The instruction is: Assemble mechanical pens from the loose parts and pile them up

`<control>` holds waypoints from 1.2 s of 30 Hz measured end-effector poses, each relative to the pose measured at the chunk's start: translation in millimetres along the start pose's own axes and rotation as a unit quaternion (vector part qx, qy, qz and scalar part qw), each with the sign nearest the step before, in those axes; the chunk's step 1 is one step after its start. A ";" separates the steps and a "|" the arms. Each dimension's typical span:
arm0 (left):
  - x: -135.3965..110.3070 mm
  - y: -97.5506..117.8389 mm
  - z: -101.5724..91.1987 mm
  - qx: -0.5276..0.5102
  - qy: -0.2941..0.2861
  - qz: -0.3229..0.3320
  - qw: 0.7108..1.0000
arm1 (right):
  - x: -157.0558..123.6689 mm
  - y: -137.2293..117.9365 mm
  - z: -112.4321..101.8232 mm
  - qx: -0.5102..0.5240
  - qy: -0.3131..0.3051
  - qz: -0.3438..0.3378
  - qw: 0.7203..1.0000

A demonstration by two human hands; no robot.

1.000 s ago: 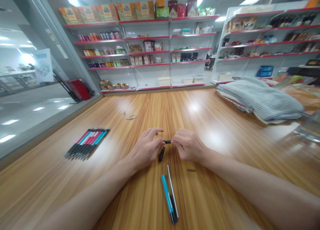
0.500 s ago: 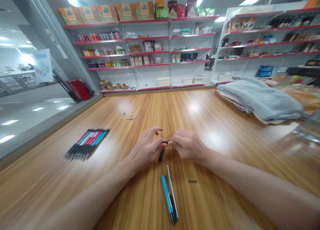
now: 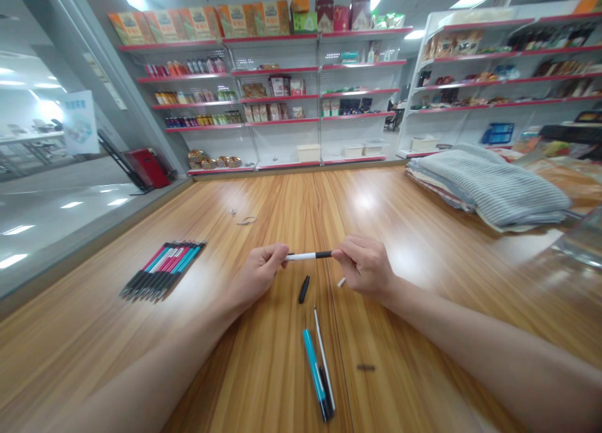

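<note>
A white pen barrel with a black end section (image 3: 303, 256) is level above the table between my hands. My left hand (image 3: 261, 268) is closed round its left end; my right hand (image 3: 367, 263) pinches the black end at the right. A short white piece (image 3: 341, 282) shows just under my right fingers; whether that hand holds it I cannot tell. Below the barrel lies a loose black pen part (image 3: 304, 289). Nearer me are a white ink refill (image 3: 323, 351) and a blue pen barrel (image 3: 313, 370) with a black end. What looks like a small spring (image 3: 365, 367) lies right of them.
A row of pink, blue and black pens (image 3: 164, 270) lies on the left of the wooden table. Farther back are a thin loop (image 3: 247, 220) and a tiny shiny piece (image 3: 232, 212). Folded striped cloth (image 3: 493, 185) sits at the right. Stocked shelves (image 3: 273, 97) stand beyond.
My hands have moved apart, and the white barrel now shows between them where only a small black piece showed before. The small spring lies slightly nearer me. The loose black part is now fully visible.
</note>
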State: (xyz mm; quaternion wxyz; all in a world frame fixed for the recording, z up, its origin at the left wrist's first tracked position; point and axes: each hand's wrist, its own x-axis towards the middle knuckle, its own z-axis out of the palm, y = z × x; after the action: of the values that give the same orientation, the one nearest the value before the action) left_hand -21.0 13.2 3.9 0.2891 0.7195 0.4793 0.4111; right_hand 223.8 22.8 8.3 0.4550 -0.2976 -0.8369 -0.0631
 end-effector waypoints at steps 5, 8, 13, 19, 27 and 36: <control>-4.9 9.3 5.1 0.125 0.110 0.143 0.976 | 0.8 -1.5 -0.8 0.061 0.010 0.058 0.996; -7.0 11.1 6.0 0.148 0.146 0.223 0.952 | 0.3 -2.9 -1.9 0.119 -0.001 0.121 0.985; -10.1 7.4 7.2 0.164 0.160 0.288 0.930 | -5.3 -0.5 2.4 0.251 -0.026 0.246 0.936; -7.8 13.1 8.7 0.013 0.101 0.162 0.981 | -7.0 0.8 6.1 0.258 -0.023 0.278 0.925; 0.9 20.1 18.9 -0.382 0.060 -0.040 0.921 | -2.3 -3.4 4.7 0.160 -0.121 0.177 0.964; 5.7 1.4 5.9 -0.442 0.108 -0.076 0.887 | -8.5 0.0 2.2 0.221 -0.125 0.247 0.935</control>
State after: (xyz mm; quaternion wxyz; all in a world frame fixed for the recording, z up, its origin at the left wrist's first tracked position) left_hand -14.1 17.9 3.9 0.5542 0.4300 0.3289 0.6323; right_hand 225.7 19.9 0.2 0.4024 -0.3929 -0.7797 0.2753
